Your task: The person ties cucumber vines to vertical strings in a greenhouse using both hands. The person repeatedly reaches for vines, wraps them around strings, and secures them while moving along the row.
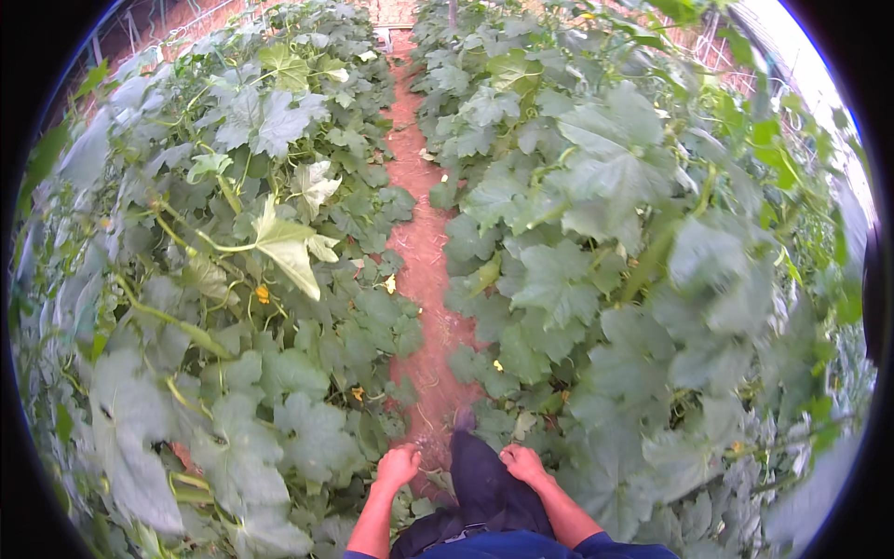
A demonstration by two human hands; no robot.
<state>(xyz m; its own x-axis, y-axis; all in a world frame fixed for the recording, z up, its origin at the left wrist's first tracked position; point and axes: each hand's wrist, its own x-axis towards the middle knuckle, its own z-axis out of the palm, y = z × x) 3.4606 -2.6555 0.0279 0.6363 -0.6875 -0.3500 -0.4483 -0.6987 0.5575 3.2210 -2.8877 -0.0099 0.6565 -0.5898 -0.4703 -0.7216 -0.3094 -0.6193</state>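
My left hand [399, 465] is low in the picture beside the dirt path [422, 265], fingers curled, with no object visible in it. On the other side of my dark trousers [492, 482], my right hand [521, 461] is also curled, close to the leaves on the right, and nothing shows in it. Climbing vines with broad lobed leaves stand on both sides. Long green gourds hang among them, one [202, 340] at the left and a thicker one [649, 262] at the right. A yellow flower [262, 294] shows among the left foliage.
The narrow reddish path runs straight ahead between dense leaf rows [559, 279]. Leaves lean over its edges. A pale object [384, 38] lies at the path's far end. Bright translucent sheeting [817, 70] curves along the upper right, and thin poles stand at the upper left.
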